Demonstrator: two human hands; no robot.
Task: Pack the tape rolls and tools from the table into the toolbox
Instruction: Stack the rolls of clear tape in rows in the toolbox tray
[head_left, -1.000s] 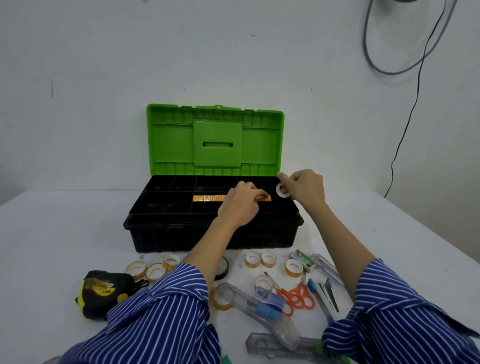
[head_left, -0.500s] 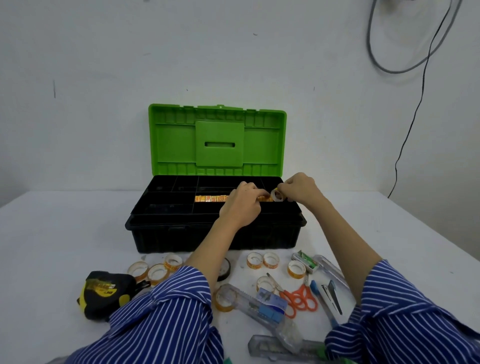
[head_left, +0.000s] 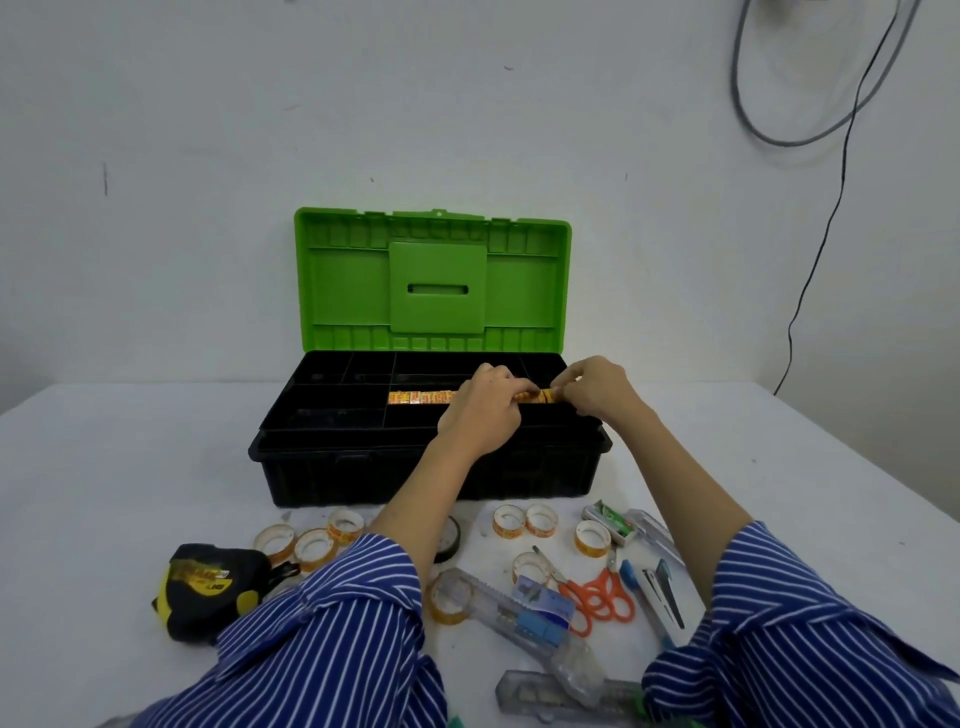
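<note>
head view: both hands meet over the toolbox – right hand pinches a tape roll onto the row, left hand steadies it. push gently, keep it upright – snug against the others.

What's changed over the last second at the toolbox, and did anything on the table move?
The right hand carried its small tape roll leftward and down to the end of the row of rolls in the toolbox tray. The left hand stayed on that row. The loose rolls, scissors and tape measure did not move.
</note>
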